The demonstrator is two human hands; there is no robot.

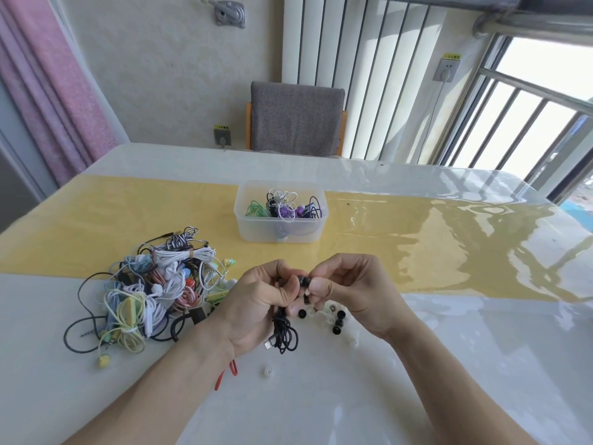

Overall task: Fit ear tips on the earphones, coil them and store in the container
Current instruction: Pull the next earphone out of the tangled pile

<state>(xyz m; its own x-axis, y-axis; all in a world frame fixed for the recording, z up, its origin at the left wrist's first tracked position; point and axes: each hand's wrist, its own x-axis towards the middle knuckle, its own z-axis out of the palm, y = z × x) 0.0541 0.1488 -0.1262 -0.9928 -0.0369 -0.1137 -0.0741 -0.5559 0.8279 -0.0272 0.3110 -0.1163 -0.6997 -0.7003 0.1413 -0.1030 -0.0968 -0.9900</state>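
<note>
My left hand [260,300] grips a black earphone, and its bundled black cable [285,332] hangs below my palm. My right hand [346,290] pinches a black ear tip [304,281] against the earbud, between both thumbs. Loose black ear tips [337,322] and clear ear tips [321,313] lie on the table just under my hands, and one clear tip [266,371] lies nearer to me. A clear plastic container [280,231] stands beyond, holding coiled green, purple, white and black earphones.
A tangled pile of earphones [150,287] in many colours lies left of my hands. A red item [226,375] pokes out under my left wrist. A yellow runner [417,239] crosses the glossy white table. A grey chair [295,118] stands at the far side.
</note>
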